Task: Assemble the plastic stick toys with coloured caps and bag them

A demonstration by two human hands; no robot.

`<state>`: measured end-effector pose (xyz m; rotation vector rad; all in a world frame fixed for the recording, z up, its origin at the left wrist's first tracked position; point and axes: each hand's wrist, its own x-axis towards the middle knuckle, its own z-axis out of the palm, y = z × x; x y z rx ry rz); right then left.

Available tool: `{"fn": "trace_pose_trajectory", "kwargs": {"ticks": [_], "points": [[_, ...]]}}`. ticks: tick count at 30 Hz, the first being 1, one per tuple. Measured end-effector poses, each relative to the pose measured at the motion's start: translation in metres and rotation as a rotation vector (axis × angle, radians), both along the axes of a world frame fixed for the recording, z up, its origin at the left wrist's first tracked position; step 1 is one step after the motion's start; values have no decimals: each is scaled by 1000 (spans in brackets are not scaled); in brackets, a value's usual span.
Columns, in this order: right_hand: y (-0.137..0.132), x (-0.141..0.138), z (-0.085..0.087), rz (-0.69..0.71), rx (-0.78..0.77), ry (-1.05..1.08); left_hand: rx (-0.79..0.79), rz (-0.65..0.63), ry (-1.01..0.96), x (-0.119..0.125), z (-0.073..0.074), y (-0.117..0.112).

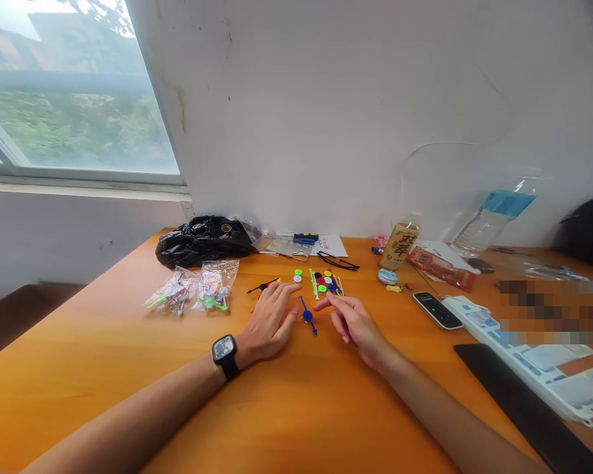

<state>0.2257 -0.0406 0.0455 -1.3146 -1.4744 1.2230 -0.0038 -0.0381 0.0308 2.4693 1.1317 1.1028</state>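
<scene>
My left hand (271,320), with a black smartwatch (225,354) on the wrist, lies flat on the orange table (103,368), fingers stretched out. My right hand (352,321) rests beside it with loosely curled, parted fingers and holds nothing I can see. Between the two hands lies a blue plastic stick with a round hub (307,316). Just beyond the fingertips sits a cluster of small coloured discs and sticks (322,281). A black and red stick piece (263,286) lies by my left fingertips.
Two clear bags of coloured parts (194,290) lie to the left, a black plastic bag (203,239) behind them. Black glasses (338,261), a drink bottle (399,245), a phone (437,309), a white power strip (524,355) and a water bottle (491,220) stand to the right.
</scene>
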Motion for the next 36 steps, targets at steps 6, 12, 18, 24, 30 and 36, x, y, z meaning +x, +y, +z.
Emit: {"fn": "trace_pose_trajectory", "kwargs": {"ticks": [6,12,18,24,30,36], "points": [[17,10,-12,-111,123,31,18,-73,106,4,-1,1],[31,16,-25,-86,101,23,53,-113,182,7,-6,4],[29,14,-21,-27,87,65,48,-93,183,7,-7,4],[30,15,-18,-45,77,22,61,-31,96,7,-5,3],[24,17,-10,-142,94,-7,55,31,33,4,0,2],[27,21,-13,-200,191,-39,38,-4,50,3,3,1]]}}
